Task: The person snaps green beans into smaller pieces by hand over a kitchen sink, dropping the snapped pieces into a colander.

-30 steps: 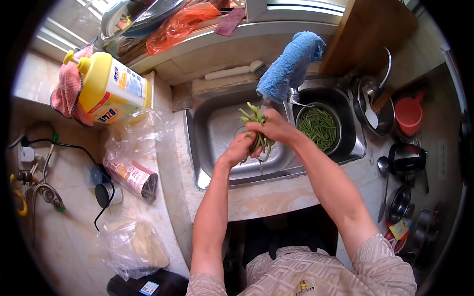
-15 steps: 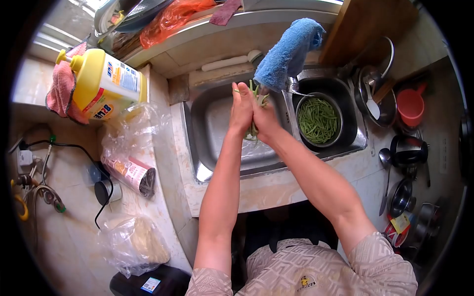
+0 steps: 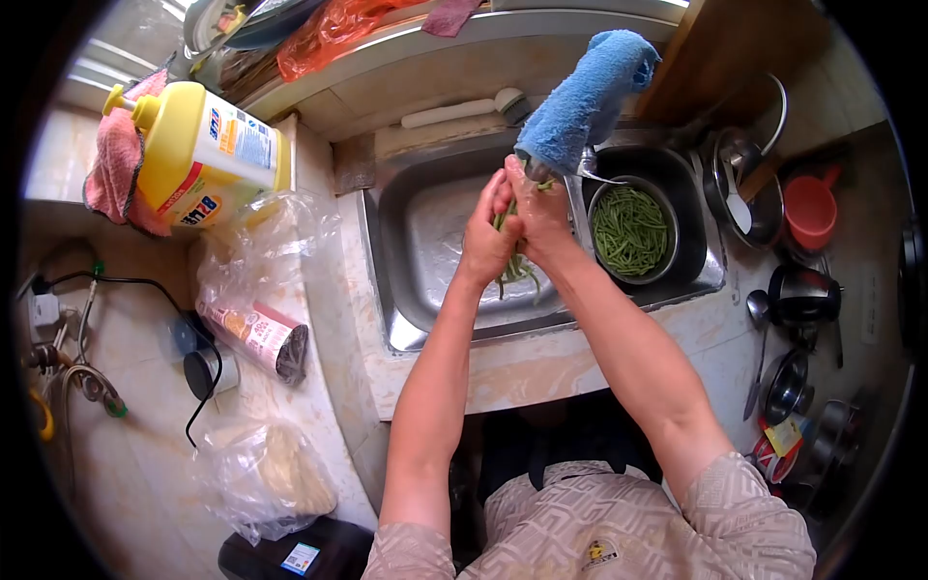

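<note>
My left hand (image 3: 490, 240) is closed around a bunch of green beans (image 3: 519, 277), whose ends hang below it. Pressed against the same bunch is my right hand (image 3: 543, 215), its fingers partly hidden under the tap. Both hands are over the left basin of the steel sink (image 3: 411, 217). Directly above them is the tap spout (image 3: 587, 166), with a blue towel (image 3: 585, 101) wrapped over it. A round metal bowl (image 3: 669, 263) of cut green beans (image 3: 628, 230) stands in the right basin.
On the left counter stand a yellow detergent jug (image 3: 208, 155), a pink cloth (image 3: 114, 174), plastic packages (image 3: 259, 333) and a black cord (image 3: 145, 283). Pans (image 3: 759, 208), a red ladle cup (image 3: 810, 208) and a kettle (image 3: 804, 293) are on the right. A white-handled brush (image 3: 449, 114) lies behind the sink.
Both hands have shifted slightly right, closer under the tap. My left hand has slid lower than my right and its fingers have curled. More of the bean bunch shows below.
</note>
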{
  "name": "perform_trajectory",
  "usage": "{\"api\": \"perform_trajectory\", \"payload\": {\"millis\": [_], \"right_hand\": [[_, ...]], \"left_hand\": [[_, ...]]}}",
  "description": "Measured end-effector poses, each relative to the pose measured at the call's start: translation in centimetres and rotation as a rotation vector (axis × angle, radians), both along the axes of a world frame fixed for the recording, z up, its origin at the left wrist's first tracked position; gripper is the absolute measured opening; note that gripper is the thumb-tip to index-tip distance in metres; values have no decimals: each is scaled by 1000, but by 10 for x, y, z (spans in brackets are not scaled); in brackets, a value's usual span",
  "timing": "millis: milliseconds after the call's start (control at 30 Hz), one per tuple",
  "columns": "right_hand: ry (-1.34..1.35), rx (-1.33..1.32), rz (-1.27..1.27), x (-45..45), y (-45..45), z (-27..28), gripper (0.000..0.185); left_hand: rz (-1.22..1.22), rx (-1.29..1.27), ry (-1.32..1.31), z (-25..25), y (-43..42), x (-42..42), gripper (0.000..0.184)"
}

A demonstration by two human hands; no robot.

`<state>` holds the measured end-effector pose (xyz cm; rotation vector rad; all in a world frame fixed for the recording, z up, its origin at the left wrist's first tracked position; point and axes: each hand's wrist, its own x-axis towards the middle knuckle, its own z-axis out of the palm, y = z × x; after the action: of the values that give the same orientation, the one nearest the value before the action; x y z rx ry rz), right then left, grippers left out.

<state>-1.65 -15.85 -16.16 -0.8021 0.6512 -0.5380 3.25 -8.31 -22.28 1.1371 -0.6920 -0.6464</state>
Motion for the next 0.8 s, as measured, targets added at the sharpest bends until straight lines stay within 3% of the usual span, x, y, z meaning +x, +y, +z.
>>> {"api": "perform_trajectory", "payload": {"millis": [100,133,233,333,433,533,567,667,800], "right_hand": [[-78,33,-10,-4,-7,-9,30],[-85,54,-31,-8,-14,-11,30],[-31,259,-60,-12,-28,5,31],[4,263,-59,-24,-22,-5,29],[-16,452,-154,-44,-19,2,31],[-246,576,-191,-67,-38,14,20],[-253,542,-178,-70,-41,21,25],[-417,529,-133,-77,-62,28,30],[-421,598,-171,-65,-65,24,34]], "left_hand": [[-170,128,-108,11,14,5,99],[-269,266,153,25,20,0,78],[-342,657,-306,16,30,-2,45],[-248,648,-298,2,35,-7,24],[-160,770,-586,-29,46,2,19],[-67,986,-596,-76,77,30,28],[-51,1039,-581,-88,85,37,30],[138,1181,-481,-80,95,63,40],[330,949,-30,-105,82,49,50]]}}
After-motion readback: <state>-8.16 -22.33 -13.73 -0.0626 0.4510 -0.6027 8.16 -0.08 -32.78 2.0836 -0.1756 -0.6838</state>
